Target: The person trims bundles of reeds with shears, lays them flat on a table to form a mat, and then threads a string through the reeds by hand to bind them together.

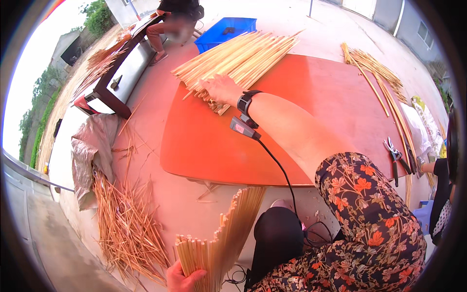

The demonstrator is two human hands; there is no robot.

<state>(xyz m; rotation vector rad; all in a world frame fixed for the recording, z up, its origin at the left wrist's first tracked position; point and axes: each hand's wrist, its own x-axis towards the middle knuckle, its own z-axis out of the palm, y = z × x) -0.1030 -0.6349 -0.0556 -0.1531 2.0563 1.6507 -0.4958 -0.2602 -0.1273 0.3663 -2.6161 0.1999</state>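
My left hand (pixel 181 277), low in the picture, is closed round an upright bundle of pale straw sticks (pixel 223 240) with stepped top ends. My right hand (pixel 220 87) reaches across the orange-red tabletop (pixel 204 151), its fingers curled on the near-left ends of a broad pile of similar sticks (pixel 245 56). A black strap and a small device with a cable (pixel 243 127) are on my right wrist. Pliers or shears (pixel 395 158) lie at the table's right, beside long loose sticks (pixel 389 102).
A blue crate (pixel 209 39) stands behind the table. A person (pixel 165 34) sits by a dark-framed bench (pixel 124 61) at back left. Straw scraps (pixel 126 228) and a crumpled sack (pixel 92 146) lie at left. White bags (pixel 418 126) and another person (pixel 440 190) are at far right.
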